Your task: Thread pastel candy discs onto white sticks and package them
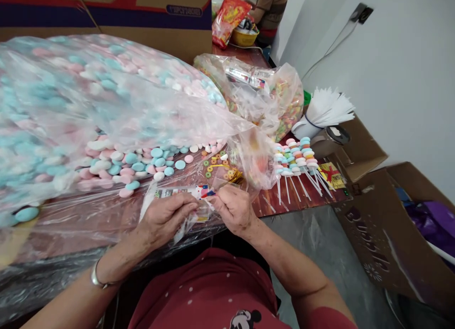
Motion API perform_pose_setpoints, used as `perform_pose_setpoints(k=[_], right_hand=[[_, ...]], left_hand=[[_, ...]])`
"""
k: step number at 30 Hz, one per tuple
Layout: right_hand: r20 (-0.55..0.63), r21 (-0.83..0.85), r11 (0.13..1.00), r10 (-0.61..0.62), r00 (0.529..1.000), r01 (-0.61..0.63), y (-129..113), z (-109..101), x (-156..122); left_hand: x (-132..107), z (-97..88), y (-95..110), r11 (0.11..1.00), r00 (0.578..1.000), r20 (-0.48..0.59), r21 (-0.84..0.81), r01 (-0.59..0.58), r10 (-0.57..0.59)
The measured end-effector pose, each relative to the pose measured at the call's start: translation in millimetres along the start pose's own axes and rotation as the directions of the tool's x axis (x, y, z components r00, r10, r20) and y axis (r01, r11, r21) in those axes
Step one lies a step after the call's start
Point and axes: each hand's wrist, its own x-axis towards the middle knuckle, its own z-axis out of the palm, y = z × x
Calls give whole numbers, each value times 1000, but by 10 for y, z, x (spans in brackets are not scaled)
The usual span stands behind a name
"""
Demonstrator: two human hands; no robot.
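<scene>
At the table's front edge, my left hand (171, 217) and my right hand (234, 209) are close together, both with fingers pinched. Between them is a small clear plastic bag with printed blue and red patches (206, 192); each hand grips a side of it. Part of the bag is hidden by my fingers. More printed clear packaging (167, 192) lies flat just behind my left hand. Gold twist ties (234, 175) and small ring-shaped candies (210, 169) lie beyond my right hand.
A large clear bag (142, 99) spills pastel candies (131, 167). Candy skewers (295, 157) on white sticks lie at right, near a mug of white sticks (308, 128). Behind are a bag of ring candies (284, 99) and a carton (106, 16). Another person (272, 9) sits farther back.
</scene>
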Motion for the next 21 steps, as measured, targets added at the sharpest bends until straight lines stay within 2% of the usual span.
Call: perform_pose_setpoints(k=[3,4,5,6,8,10,12,14,16,18,21], right_hand=[[48,-36,995,95,994,-93,-47,-194,-39],[17,-77,987,140,990,-138,-27,-310,-64],[-57,-154,973,167,984,-173,21,-452,-98],[-214,-262,938,172,962,-226,97,-616,-144],[-397,-345,876,189,898,-337,322,-976,-263],[-485,-557,670,217,847,-491,587,-1318,-406],[-459,-691,472,297,837,-547,814,-1563,-540],[-403,-766,347,394,826,-540,962,-1678,-637],[-362,-806,285,456,813,-519,1043,-1689,-685],[-344,-818,271,477,809,-507,1100,-1665,-698],[-389,-775,325,430,815,-541,1213,-1693,-707]], left_hand=[[-15,10,-24,996,997,-29,44,-76,77],[-21,11,-33,995,996,-26,51,-81,82],[-28,8,-41,996,997,-17,55,-74,75],[-34,3,-50,997,998,-6,55,-62,62],[-45,-15,-66,999,999,25,45,-28,26],[-54,-35,-82,1000,998,59,26,13,-14],[-62,-47,-98,999,996,84,4,41,-41],[-69,-49,-109,999,995,87,-27,43,-40],[-80,-46,-116,998,997,77,-55,32,-28],[-96,-45,-122,997,998,63,-76,31,-26],[-130,-54,-151,995,998,42,-85,43,-39]])
